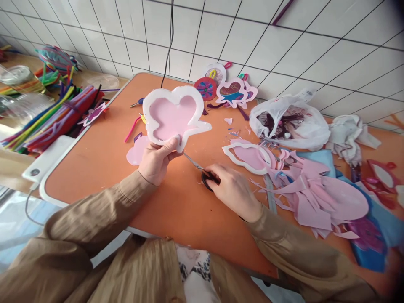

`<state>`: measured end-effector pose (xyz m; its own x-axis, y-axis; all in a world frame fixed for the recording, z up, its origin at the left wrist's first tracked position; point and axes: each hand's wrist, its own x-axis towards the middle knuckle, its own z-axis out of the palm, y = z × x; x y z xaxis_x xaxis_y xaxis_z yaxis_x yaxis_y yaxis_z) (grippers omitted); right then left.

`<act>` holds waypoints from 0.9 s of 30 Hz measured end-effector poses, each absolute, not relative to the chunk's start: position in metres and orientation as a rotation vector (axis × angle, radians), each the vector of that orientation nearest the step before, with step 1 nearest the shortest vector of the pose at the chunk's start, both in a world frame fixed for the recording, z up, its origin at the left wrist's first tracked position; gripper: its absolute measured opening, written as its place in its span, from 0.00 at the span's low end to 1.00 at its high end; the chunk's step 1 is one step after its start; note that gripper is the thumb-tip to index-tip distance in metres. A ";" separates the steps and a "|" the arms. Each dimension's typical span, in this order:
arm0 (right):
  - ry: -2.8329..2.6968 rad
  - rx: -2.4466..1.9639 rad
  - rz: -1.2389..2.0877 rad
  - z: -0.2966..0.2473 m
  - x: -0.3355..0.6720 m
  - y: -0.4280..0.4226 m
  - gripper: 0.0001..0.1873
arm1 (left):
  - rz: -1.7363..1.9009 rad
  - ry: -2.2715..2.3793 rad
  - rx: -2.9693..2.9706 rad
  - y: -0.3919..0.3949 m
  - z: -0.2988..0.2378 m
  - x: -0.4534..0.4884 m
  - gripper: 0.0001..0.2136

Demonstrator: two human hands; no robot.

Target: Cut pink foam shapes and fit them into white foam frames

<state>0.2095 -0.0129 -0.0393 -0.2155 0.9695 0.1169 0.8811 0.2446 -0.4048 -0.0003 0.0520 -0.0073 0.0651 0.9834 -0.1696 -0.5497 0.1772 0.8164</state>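
Orange tabletop (176, 202): left hand (155, 162) grips a pink heart cutout (172, 115) just left of the scissors (202, 172), which the right hand (233, 189) clasps, blades aimed at it.

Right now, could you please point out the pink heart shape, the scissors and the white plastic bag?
pink heart shape (172, 115): head view, pink centre.
scissors (194, 162): head view, metal blade.
white plastic bag (315, 130): head view, right side.

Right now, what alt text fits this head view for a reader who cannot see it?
A left hand holds up a pink heart cutout with a white border, while the right hand rests on scissors on an orange table. Pink scraps lie to the right, pipe cleaners to the left.
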 end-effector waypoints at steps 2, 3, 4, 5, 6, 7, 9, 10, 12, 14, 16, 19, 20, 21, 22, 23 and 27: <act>-2.257 -1.679 0.250 -0.039 0.208 -0.014 0.09 | 1.248 0.820 0.672 0.051 -0.007 -0.001 0.19; -2.284 -1.659 0.186 -0.038 0.208 -0.014 0.08 | 1.225 0.806 0.682 0.051 -0.008 -0.001 0.19; -2.307 -1.637 0.124 -0.037 0.207 -0.015 0.07 | 1.201 0.792 0.692 0.050 -0.009 -0.001 0.19; -2.325 -1.619 0.080 -0.035 0.207 -0.014 0.05 | 1.177 0.777 0.701 0.050 -0.010 -0.001 0.18; -2.341 -1.608 0.073 -0.033 0.206 -0.014 0.05 | 1.155 0.762 0.706 0.049 -0.011 -0.001 0.18; -2.350 -1.608 0.113 -0.032 0.206 -0.013 0.04 | 1.137 0.749 0.707 0.049 -0.012 0.000 0.18; -2.338 -1.623 0.313 -0.029 0.206 -0.011 0.06 | 1.108 0.727 0.703 0.047 -0.014 0.002 0.18; -2.312 -1.627 0.432 -0.028 0.206 -0.010 0.08 | 1.093 0.719 0.701 0.046 -0.015 0.003 0.18; -2.233 -1.614 0.616 -0.028 0.208 -0.007 0.11 | 1.061 0.704 0.705 0.044 -0.017 0.005 0.19; -2.156 -1.564 0.755 -0.028 0.211 -0.005 0.12 | 1.024 0.695 0.725 0.042 -0.018 0.008 0.19; -2.079 -1.480 0.912 -0.030 0.214 -0.005 0.13 | 0.995 0.693 0.757 0.040 -0.020 0.010 0.19; -1.801 -1.352 1.135 -0.031 0.214 -0.006 0.12 | 0.973 0.699 0.808 0.039 -0.024 0.014 0.20; -1.660 -1.294 1.212 -0.031 0.213 -0.007 0.13 | 0.969 0.697 0.825 0.038 -0.026 0.014 0.20; -1.514 -1.224 1.296 -0.030 0.210 -0.008 0.16 | 0.964 0.692 0.846 0.038 -0.027 0.015 0.20; -1.380 -1.142 1.381 -0.030 0.207 -0.009 0.19 | 0.956 0.684 0.873 0.038 -0.029 0.016 0.20; -1.268 -1.063 1.455 -0.029 0.203 -0.010 0.22 | 0.947 0.674 0.903 0.037 -0.030 0.016 0.20; -1.045 -0.941 1.528 -0.028 0.191 -0.013 0.24 | 0.915 0.636 1.009 0.036 -0.033 0.017 0.19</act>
<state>0.1914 -0.0132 -0.0275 -0.1795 0.9822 -0.0547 -0.3055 -0.1085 -0.9460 0.0172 0.0358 -0.0326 0.4880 0.8719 -0.0412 -0.3427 0.2348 0.9096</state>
